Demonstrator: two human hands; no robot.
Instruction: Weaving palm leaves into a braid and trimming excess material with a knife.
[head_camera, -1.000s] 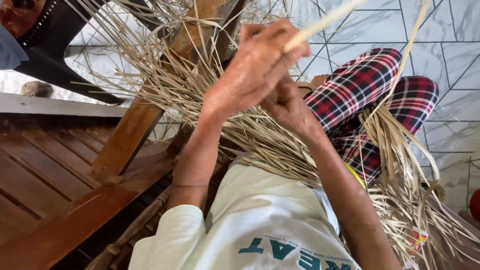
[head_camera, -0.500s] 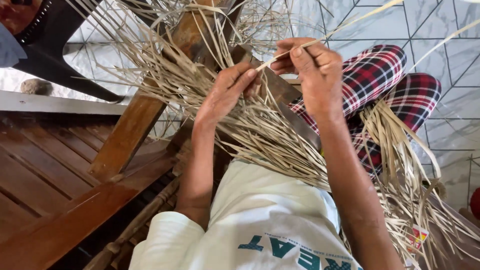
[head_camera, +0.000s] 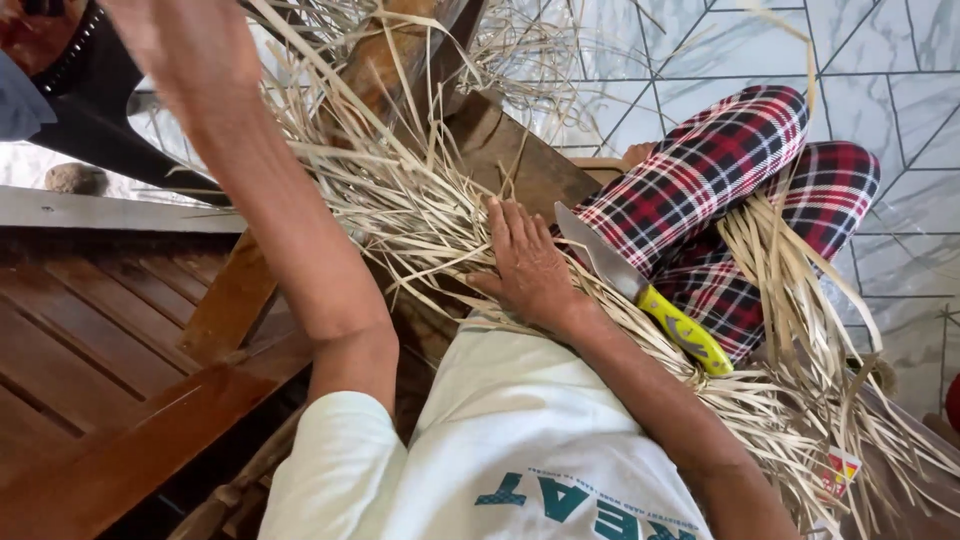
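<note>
Now my right hand (head_camera: 530, 265) is lying flat, fingers spread, on the straw (head_camera: 420, 215); my left hand (head_camera: 175, 40) is lifting away, grip unclear.

head camera looks steeply down, close in.

Right hand (head_camera: 530, 265) flat on pile of dry straw strips (head_camera: 420, 215), fingers spread. Left hand (head_camera: 185, 40) raised high near top edge, partly cut off. Knife (head_camera: 640, 290) with yellow handle lying on strips, just beside plaid trouser leg (head_camera: 720, 170). Wooden frame (head_camera: 240, 300) underneath.
</note>
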